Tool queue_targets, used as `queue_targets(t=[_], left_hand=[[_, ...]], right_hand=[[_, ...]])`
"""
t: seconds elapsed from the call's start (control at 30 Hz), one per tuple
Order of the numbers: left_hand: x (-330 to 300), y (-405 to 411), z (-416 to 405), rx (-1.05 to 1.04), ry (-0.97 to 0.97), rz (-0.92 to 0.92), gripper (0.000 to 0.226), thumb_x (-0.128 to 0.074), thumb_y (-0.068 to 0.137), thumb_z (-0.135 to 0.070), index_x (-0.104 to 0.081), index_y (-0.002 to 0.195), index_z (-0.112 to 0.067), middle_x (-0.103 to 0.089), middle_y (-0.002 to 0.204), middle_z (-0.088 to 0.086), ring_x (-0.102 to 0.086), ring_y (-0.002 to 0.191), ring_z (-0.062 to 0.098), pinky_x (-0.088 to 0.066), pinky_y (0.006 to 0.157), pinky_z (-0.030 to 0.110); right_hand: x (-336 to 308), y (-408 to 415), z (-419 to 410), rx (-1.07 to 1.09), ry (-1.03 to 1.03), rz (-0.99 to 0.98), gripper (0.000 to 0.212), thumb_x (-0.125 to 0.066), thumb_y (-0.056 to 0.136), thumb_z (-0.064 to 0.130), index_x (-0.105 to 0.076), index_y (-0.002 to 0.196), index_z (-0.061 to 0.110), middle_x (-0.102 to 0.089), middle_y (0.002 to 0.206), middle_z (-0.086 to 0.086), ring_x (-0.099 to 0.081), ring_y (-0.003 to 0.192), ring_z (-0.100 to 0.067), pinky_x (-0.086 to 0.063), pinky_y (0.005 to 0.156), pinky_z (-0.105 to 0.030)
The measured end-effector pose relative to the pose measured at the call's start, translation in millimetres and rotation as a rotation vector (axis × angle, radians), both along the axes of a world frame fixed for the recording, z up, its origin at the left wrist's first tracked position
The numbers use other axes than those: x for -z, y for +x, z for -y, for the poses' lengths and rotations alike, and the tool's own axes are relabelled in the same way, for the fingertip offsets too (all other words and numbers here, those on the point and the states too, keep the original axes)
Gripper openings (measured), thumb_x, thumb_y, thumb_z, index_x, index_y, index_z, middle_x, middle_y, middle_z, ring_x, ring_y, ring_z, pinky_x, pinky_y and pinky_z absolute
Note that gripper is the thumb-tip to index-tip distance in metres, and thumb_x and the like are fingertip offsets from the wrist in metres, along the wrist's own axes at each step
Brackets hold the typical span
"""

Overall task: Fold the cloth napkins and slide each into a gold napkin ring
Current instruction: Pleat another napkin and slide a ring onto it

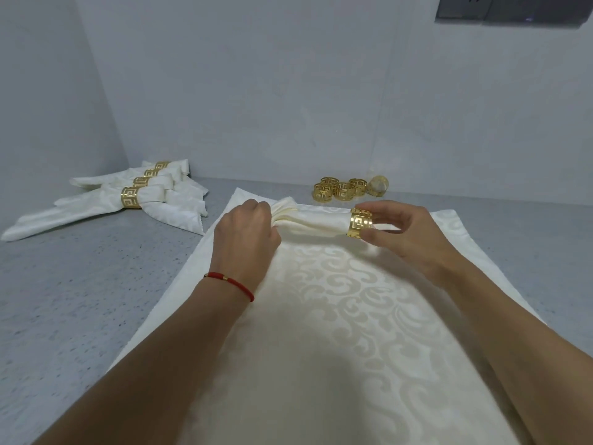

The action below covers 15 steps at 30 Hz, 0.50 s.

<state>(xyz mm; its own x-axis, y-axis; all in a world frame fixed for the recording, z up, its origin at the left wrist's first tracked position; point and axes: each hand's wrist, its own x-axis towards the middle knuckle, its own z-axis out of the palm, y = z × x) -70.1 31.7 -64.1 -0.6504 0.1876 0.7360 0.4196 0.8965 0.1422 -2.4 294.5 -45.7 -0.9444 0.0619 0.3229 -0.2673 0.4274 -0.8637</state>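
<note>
The left hand (245, 228) is bunching the napkin (316, 221) tight so the right hand's (404, 232) pinched ring (360, 224) is sliding over its end.

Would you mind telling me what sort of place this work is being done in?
Probably a plain indoor prep corner: a grey speckled counter set against bare pale walls, with a wall socket panel above.

Your left hand (245, 231) hides the gathered napkin (316, 221) end; the flat cloth (337, 332) runs off the bottom edge; stacked rings (341, 188) overlap, count unclear.
</note>
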Motion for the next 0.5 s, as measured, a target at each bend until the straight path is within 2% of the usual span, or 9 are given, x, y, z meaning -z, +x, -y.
queue_targets(t=[0.17,0.33,0.43,0.5], left_hand=[[-1.2,1.1,1.9,0.054,0.006,-0.032,0.043,-0.070,0.059,0.005,-0.032,0.060,-0.014,-0.044,0.056,0.007,-0.036,0.048,0.026,-0.024,0.050,0.029],[1.4,-0.4,5.1,0.039,0.039,-0.004,0.037,-0.069,0.063,0.002,-0.035,0.060,-0.013,-0.044,0.058,0.006,-0.038,0.050,0.027,-0.025,0.052,0.030],[1.4,2.1,1.1,0.077,0.029,-0.015,0.040,-0.070,0.061,0.003,-0.034,0.060,-0.014,-0.045,0.057,0.007,-0.041,0.050,0.029,-0.026,0.051,0.031],[2.0,3.6,-0.9,0.106,0.020,-0.019,0.042,-0.071,0.059,0.004,-0.033,0.061,-0.014,-0.044,0.057,0.006,-0.041,0.049,0.029,-0.026,0.051,0.030]], right_hand=[[-13.1,-3.3,-6.1,-0.008,0.434,-0.034,0.043,-0.088,0.077,0.019,-0.074,0.113,0.037,-0.072,0.113,0.023,-0.063,0.114,0.002,-0.044,0.107,-0.031],[-19.7,-4.3,-6.7,-0.086,0.419,-0.051,0.047,-0.089,0.075,0.012,-0.071,0.113,0.032,-0.072,0.112,0.019,-0.064,0.114,-0.002,-0.043,0.104,-0.031],[-17.1,-5.1,3.5,-0.092,0.466,-0.086,0.046,-0.089,0.074,0.014,-0.071,0.112,0.032,-0.072,0.107,0.021,-0.065,0.110,-0.001,-0.045,0.103,-0.022],[-18.7,-4.5,11.0,-0.092,0.515,-0.103,0.043,-0.088,0.074,0.020,-0.070,0.112,0.032,-0.070,0.105,0.023,-0.064,0.109,-0.002,-0.047,0.099,-0.021]])
